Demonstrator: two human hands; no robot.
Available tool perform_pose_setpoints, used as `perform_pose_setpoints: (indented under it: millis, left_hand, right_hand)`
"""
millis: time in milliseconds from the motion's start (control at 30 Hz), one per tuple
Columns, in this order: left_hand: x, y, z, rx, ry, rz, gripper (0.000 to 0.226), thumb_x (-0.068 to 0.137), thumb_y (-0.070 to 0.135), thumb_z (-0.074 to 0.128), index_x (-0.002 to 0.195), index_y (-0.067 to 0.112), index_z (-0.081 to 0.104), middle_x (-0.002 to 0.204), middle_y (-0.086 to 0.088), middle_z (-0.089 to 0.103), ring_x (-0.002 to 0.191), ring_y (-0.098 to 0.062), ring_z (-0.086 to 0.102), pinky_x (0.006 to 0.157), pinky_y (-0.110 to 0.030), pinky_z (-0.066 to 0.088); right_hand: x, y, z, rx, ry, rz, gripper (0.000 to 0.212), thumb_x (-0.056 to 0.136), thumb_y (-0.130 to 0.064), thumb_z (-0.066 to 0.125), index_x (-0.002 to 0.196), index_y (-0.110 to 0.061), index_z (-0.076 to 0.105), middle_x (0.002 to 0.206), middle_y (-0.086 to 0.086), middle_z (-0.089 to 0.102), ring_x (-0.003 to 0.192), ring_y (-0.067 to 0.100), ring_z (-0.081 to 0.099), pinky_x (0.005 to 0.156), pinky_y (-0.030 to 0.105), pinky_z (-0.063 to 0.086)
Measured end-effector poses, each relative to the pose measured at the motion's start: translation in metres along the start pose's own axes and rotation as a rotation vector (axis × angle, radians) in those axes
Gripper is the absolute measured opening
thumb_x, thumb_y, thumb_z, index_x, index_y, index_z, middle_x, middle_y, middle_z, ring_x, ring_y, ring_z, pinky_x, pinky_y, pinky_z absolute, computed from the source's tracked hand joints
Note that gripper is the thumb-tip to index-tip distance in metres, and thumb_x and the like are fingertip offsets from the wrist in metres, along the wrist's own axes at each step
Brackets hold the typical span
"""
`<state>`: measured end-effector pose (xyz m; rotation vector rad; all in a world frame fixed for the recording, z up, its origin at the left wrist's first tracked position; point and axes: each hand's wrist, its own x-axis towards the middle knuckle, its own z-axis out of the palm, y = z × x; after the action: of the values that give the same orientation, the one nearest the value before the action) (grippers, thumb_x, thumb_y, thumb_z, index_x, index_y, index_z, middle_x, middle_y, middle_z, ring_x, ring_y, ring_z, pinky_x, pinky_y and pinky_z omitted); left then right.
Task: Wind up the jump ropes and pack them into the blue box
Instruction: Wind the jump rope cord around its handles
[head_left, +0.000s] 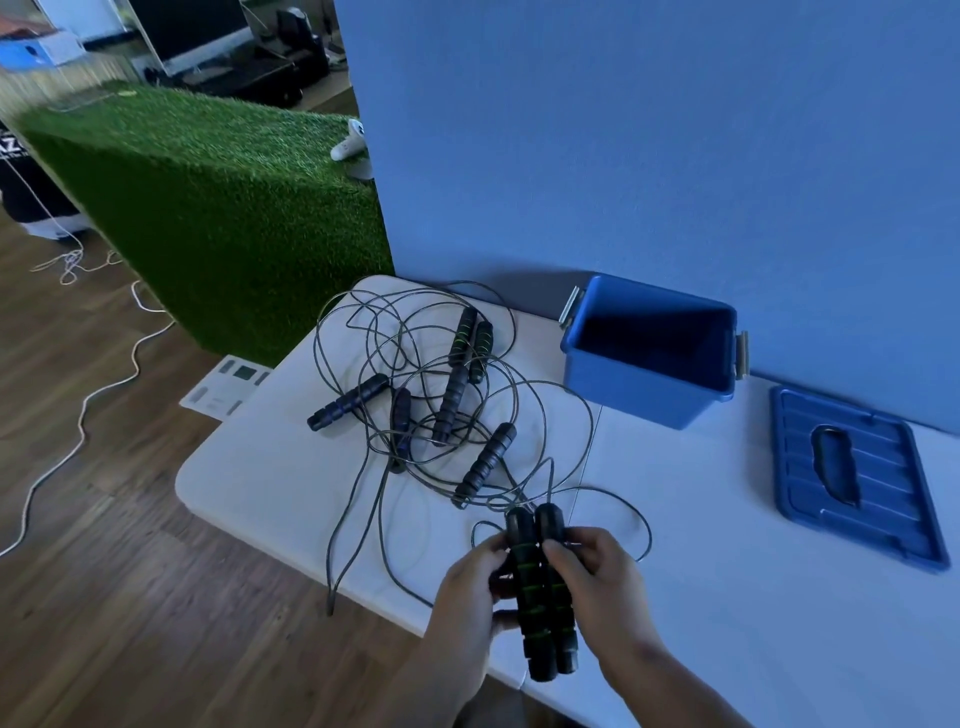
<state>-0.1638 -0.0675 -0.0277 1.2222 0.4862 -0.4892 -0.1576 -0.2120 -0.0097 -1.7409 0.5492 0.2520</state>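
Desk (727, 597), white and dimly lit, stands with its far edge against a blue wall (623, 130). Wood floor (104, 571) lies past its left edge, with a white cord (104, 395) trailing across it and a block covered in green turf (208, 208) behind the far left corner.

At the near edge, the left hand (467, 597) and the right hand (602, 582) both close around two handles (537, 597) with green rings. The handles are held side by side, their tips pointing toward the far edge. The left hand's fingers wrap them from the left and the right hand's from the right. Thin wire runs from their tips into the tangle of ropes (452, 405), which spreads just beyond the hands toward the far left corner. One strand hangs over the near edge.

The box (649, 395) sits open at the far edge against the wall, near the tangle's right side and well apart from the hands. Its lid (883, 467) lies flat on the desk to the right of it.

There is one box and one lid. Besides the two held handles, six more seem to lie in the tangle, though the overlap makes that count unsure.
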Motion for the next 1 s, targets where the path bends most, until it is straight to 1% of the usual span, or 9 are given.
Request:
perform_pose_setpoints:
  millis: [133, 400, 467, 600, 700, 767, 800, 900, 1000]
  left_hand:
    - [0.006, -0.005, -0.003, 0.076, -0.01, 0.029, 0.029, 0.102, 0.02, 0.052, 0.124, 0.02, 0.071, 0.114, -0.004, 0.075, 0.098, -0.014, 0.073, 0.082, -0.035, 0.056]
    - [0.008, -0.007, -0.001, 0.236, -0.007, 0.148, 0.033, 0.105, 0.02, 0.05, 0.13, 0.03, 0.068, 0.123, 0.008, 0.073, 0.112, -0.007, 0.068, 0.083, -0.021, 0.055]
    - [0.011, -0.009, 0.0, 0.29, 0.001, 0.185, 0.032, 0.104, 0.024, 0.052, 0.13, 0.032, 0.068, 0.124, 0.01, 0.072, 0.114, -0.006, 0.067, 0.087, -0.023, 0.055]
    - [0.011, -0.009, 0.007, 0.425, 0.012, 0.29, 0.05, 0.082, 0.056, 0.058, 0.128, 0.04, 0.066, 0.125, 0.012, 0.068, 0.117, -0.007, 0.063, 0.098, -0.031, 0.054]
    - [0.009, -0.005, 0.019, 0.466, 0.023, 0.378, 0.065, 0.071, 0.068, 0.057, 0.127, 0.037, 0.067, 0.129, 0.005, 0.063, 0.117, -0.011, 0.06, 0.094, -0.023, 0.052]
    - [0.008, 0.001, 0.027, 0.468, 0.04, 0.403, 0.072, 0.07, 0.07, 0.054, 0.129, 0.031, 0.066, 0.129, 0.004, 0.062, 0.117, -0.009, 0.059, 0.091, -0.016, 0.049]
    - [0.007, 0.005, 0.03, 0.473, 0.043, 0.419, 0.073, 0.07, 0.069, 0.052, 0.129, 0.029, 0.066, 0.128, 0.005, 0.063, 0.116, -0.007, 0.059, 0.09, -0.014, 0.048]
    - [0.007, 0.013, 0.035, 0.548, 0.04, 0.491, 0.065, 0.075, 0.063, 0.048, 0.129, 0.03, 0.066, 0.127, 0.006, 0.064, 0.116, -0.006, 0.058, 0.091, -0.012, 0.046]
    - [0.005, 0.018, 0.039, 0.608, 0.052, 0.54, 0.062, 0.077, 0.059, 0.046, 0.127, 0.029, 0.066, 0.126, 0.009, 0.064, 0.112, -0.001, 0.057, 0.089, -0.008, 0.043]
  right_hand:
    - [0.002, -0.002, 0.001, -0.039, 0.012, -0.009, 0.005, 0.092, -0.026, 0.071, 0.097, -0.026, 0.071, 0.09, -0.011, 0.077, 0.08, 0.003, 0.071, 0.078, 0.033, 0.059]
    - [0.007, -0.009, 0.0, -0.072, -0.048, 0.0, 0.018, 0.096, -0.019, 0.061, 0.099, -0.033, 0.073, 0.086, -0.008, 0.078, 0.083, 0.014, 0.074, 0.085, 0.046, 0.061]
    - [0.007, -0.014, 0.0, 0.006, -0.084, 0.022, 0.022, 0.099, -0.018, 0.055, 0.097, -0.023, 0.077, 0.088, 0.001, 0.078, 0.086, 0.024, 0.075, 0.086, 0.05, 0.061]
    - [0.003, -0.031, 0.003, 0.226, -0.195, 0.144, 0.039, 0.105, -0.036, 0.046, 0.102, -0.01, 0.075, 0.096, 0.011, 0.079, 0.089, 0.031, 0.076, 0.091, 0.051, 0.059]
    - [0.003, -0.042, 0.007, 0.354, -0.183, 0.25, 0.048, 0.101, -0.049, 0.051, 0.106, -0.006, 0.072, 0.094, 0.014, 0.078, 0.089, 0.031, 0.076, 0.087, 0.05, 0.06]
    - [0.004, -0.052, 0.005, 0.449, -0.178, 0.295, 0.048, 0.1, -0.048, 0.053, 0.102, -0.003, 0.071, 0.084, 0.015, 0.076, 0.076, 0.028, 0.076, 0.069, 0.042, 0.061]
    - [0.006, -0.057, 0.001, 0.489, -0.18, 0.315, 0.047, 0.1, -0.047, 0.055, 0.095, -0.004, 0.073, 0.079, 0.015, 0.074, 0.072, 0.028, 0.075, 0.069, 0.042, 0.06]
    - [0.014, -0.067, -0.01, 0.617, -0.197, 0.379, 0.047, 0.094, -0.05, 0.061, 0.073, -0.011, 0.078, 0.081, 0.016, 0.073, 0.076, 0.032, 0.074, 0.092, 0.054, 0.055]
    - [0.019, -0.073, -0.016, 0.65, -0.192, 0.381, 0.043, 0.091, -0.052, 0.065, 0.083, -0.011, 0.074, 0.087, 0.018, 0.072, 0.078, 0.035, 0.074, 0.081, 0.054, 0.058]
